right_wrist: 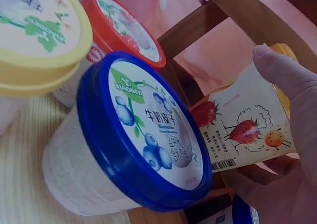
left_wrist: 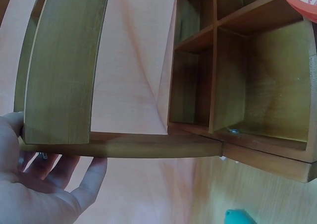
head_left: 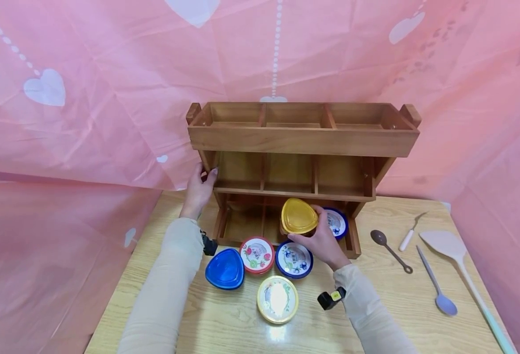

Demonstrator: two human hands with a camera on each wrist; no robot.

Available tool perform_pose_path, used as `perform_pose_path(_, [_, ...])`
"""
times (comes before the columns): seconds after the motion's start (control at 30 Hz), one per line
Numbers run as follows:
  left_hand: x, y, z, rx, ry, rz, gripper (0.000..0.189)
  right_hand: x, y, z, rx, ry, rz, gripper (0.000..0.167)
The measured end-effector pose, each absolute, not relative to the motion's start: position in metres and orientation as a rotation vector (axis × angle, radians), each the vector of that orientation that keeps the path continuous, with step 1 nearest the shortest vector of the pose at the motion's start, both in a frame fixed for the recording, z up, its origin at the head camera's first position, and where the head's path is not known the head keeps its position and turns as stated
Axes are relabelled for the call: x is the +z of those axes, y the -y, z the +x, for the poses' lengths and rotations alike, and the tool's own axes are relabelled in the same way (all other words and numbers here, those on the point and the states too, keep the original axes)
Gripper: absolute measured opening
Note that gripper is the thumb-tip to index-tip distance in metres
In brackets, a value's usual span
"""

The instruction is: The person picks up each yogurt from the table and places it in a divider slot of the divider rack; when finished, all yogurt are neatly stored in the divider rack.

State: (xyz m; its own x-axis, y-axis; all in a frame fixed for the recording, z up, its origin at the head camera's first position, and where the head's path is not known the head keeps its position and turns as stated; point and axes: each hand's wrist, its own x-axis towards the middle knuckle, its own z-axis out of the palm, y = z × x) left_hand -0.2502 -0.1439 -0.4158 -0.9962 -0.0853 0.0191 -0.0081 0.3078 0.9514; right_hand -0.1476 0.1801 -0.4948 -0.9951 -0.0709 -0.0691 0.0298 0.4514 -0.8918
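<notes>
A three-tier wooden shelf (head_left: 304,141) with divided compartments stands at the back of the table. My left hand (head_left: 196,192) grips its left side at the middle tier; the left wrist view shows thumb and fingers around the wood (left_wrist: 57,85). My right hand (head_left: 323,243) holds a tub with a rounded-triangular yellow lid (head_left: 299,216) between thumb and fingers, over the bottom tier's middle. Strawberry drawings cover the tub's side (right_wrist: 242,127) in the right wrist view. Beside it, a round blue-lidded tub (head_left: 337,223) sits in the bottom right compartment.
Before the shelf stand a blue triangular-lidded tub (head_left: 225,269), a red-lidded tub (head_left: 257,254), a blueberry tub (head_left: 293,259) and a yellow round-lidded tub (head_left: 278,299). To the right lie a brown spoon (head_left: 379,238), small fork (head_left: 406,240), grey-blue spoon (head_left: 445,305) and spatula (head_left: 445,244).
</notes>
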Motion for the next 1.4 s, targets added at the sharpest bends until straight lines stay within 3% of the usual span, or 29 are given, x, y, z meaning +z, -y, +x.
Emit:
perform_pose_path(0.63, [-0.415,0.144,-0.251,-1.809,2.494,0.088,0.047,-0.509,-0.159,-0.178,-1.340,-2.625,-0.066,0.107])
perform_pose_path(1.4, [-0.415,0.145,-0.250,-1.814,2.447,0.064,0.042,-0.516,-0.155,-0.187,-1.348,-2.633,-0.090,0.106])
